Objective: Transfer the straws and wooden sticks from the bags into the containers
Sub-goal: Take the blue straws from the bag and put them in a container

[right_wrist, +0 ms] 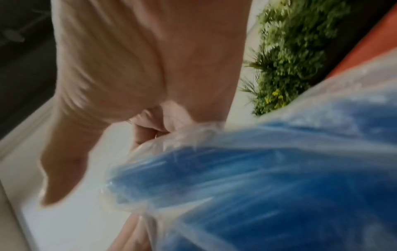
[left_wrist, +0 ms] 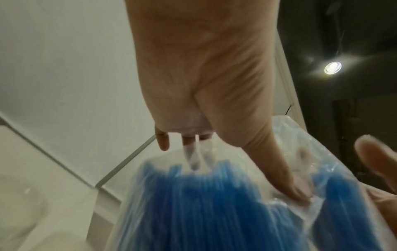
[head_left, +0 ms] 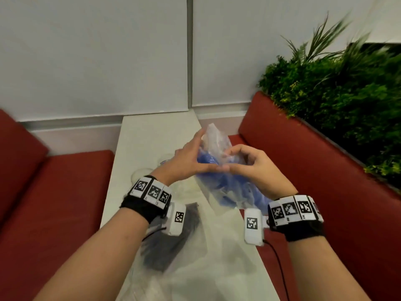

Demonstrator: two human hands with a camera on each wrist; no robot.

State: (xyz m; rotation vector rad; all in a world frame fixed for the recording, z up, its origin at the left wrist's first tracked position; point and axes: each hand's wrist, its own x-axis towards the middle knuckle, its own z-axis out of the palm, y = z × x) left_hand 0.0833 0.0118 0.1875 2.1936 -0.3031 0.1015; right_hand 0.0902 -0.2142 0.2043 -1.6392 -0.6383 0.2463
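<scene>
Both hands hold a clear plastic bag (head_left: 217, 137) of blue straws (head_left: 227, 187) up over the white table (head_left: 152, 131). My left hand (head_left: 195, 156) lies against the bag's left side with fingers straight and thumb spread. In the left wrist view the thumb (left_wrist: 296, 190) presses on the plastic (left_wrist: 322, 152), and the fingertips (left_wrist: 193, 159) show through the film above the straws (left_wrist: 214, 212). My right hand (head_left: 235, 161) has curled fingers that pinch the bag's right side. The right wrist view shows those fingers (right_wrist: 150, 132) bunching the plastic (right_wrist: 193, 135) over the straws (right_wrist: 257, 186).
A second clear bag with a dark bundle (head_left: 171, 240) lies on the table under my left wrist. Blurred clear containers (head_left: 141, 173) stand left of my hands. Red benches (head_left: 54, 203) flank the table, and green plants (head_left: 347, 94) rise at the right.
</scene>
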